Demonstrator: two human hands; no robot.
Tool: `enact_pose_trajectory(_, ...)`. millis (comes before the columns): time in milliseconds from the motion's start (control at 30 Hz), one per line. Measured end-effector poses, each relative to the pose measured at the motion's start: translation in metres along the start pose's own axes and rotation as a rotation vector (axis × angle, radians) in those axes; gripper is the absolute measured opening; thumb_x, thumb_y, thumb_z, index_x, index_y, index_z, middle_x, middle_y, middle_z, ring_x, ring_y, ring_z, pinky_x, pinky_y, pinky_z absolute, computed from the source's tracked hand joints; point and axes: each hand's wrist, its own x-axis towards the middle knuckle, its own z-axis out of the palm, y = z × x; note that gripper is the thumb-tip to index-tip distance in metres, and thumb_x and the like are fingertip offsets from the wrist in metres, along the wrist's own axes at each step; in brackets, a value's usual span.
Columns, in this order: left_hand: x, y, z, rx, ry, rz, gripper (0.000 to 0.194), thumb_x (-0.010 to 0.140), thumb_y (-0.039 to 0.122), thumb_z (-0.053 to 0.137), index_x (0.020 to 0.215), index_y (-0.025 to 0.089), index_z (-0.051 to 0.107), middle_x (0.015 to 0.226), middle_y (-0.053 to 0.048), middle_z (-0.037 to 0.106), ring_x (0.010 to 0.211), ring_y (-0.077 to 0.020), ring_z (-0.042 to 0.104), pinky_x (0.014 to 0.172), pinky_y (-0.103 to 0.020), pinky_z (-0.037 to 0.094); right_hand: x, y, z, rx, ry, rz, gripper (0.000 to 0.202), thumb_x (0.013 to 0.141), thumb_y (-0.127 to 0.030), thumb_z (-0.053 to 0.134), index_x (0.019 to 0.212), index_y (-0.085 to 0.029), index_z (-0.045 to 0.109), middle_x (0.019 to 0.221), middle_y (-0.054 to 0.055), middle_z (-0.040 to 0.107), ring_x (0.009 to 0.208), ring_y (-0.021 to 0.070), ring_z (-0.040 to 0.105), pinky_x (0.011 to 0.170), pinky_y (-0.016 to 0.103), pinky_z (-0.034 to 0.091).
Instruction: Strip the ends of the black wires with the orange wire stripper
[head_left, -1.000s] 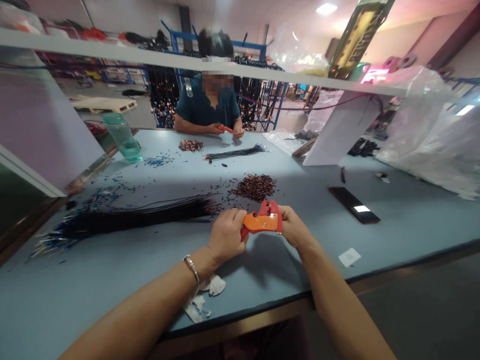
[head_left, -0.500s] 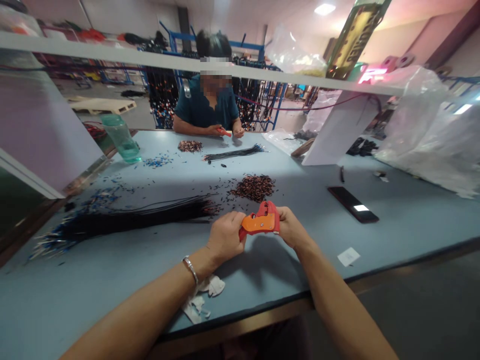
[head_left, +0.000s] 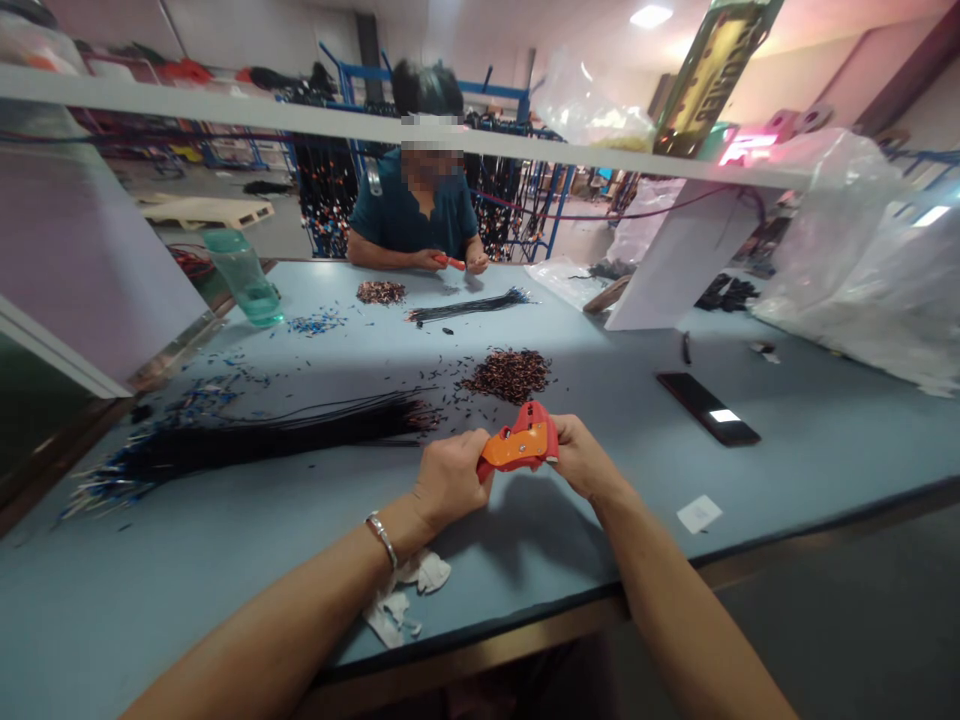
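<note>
A red and orange wire stripper (head_left: 523, 447) is held above the table, in front of me. My left hand (head_left: 454, 470) is wrapped round its handles, with a metal bracelet on the wrist. At the tool's jaw end is my right hand (head_left: 577, 455), its fingers curled and partly hidden behind the red head; what they pinch is not visible. Left of my hands lies a thick bundle of black wires (head_left: 262, 440) with blue and white ends. Just beyond the tool is a heap of small black and copper-coloured cut pieces (head_left: 510, 375).
Across the table a person (head_left: 412, 215) holds a red tool, near a smaller wire bundle (head_left: 472, 305) and another heap (head_left: 381, 292). A phone (head_left: 707, 408) and a white paper square (head_left: 699, 514) lie to my right. A green bottle (head_left: 244, 280) stands at left. A shelf beam (head_left: 495, 140) crosses overhead.
The wire stripper's orange body has shifted slightly against its red head. Both my hands stay in nearly the same place. The other person's red tool has tilted a little.
</note>
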Motion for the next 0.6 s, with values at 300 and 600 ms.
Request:
enact_pose_trajectory(300, -0.001, -0.001, 0.003, -0.031, -0.037, -0.043, 0.006, 0.076, 0.026, 0.05, 0.075, 0.021, 0.048, 0.062, -0.003, 0.062, 0.054, -0.0173, 0.058, 0.052, -0.027, 0.034, 0.0, 0.001, -0.002, -0.01, -0.007, 0.019, 0.024, 0.066, -0.03, 0.074, 0.052, -0.017, 0.06, 0.053, -0.002, 0.058, 0.049, 0.0085, 0.049, 0.05, 0.022, 0.042)
enact_pose_trajectory(600, 0.009, -0.006, -0.002, -0.637, 0.164, -0.336, 0.018, 0.074, 0.032, 0.058, 0.07, 0.021, 0.046, 0.058, 0.003, 0.049, 0.053, -0.012, 0.046, 0.057, -0.026, 0.035, 0.004, 0.006, -0.009, -0.26, 0.088, -0.018, 0.018, 0.077, -0.036, 0.063, 0.077, -0.018, 0.062, 0.065, -0.002, 0.055, 0.059, 0.0102, 0.05, 0.058, 0.023, 0.041)
